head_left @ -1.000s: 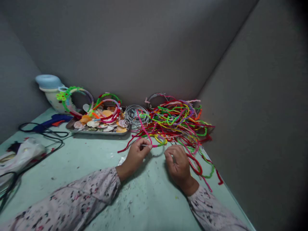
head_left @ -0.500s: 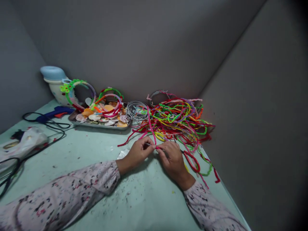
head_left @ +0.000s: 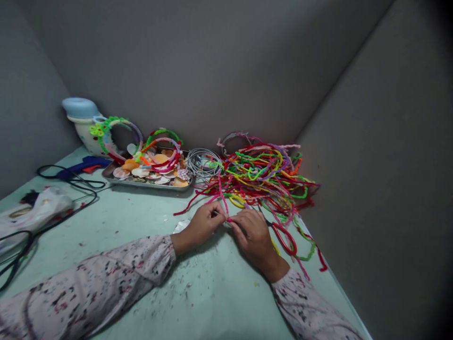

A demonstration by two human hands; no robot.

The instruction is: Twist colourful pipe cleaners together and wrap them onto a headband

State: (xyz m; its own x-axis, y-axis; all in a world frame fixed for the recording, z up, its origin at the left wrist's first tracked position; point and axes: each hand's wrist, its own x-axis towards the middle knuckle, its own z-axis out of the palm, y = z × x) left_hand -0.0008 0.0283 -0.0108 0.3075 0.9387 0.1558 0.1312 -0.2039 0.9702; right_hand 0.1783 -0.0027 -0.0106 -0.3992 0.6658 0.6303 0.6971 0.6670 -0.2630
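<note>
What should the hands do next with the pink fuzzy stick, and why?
Maybe wind the pink fuzzy stick one more turn: its long upper part sticks up unheld, while the left hand and right hand pinch close together at its lower end.

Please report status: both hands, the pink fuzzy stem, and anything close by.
Left hand and right hand: both pinching, nearly meeting. Thin pink fuzzy stem: pinched low, strand rising toward multicoloured fuzzy pile. Red-handled scissors: close beside right hand.
</note>
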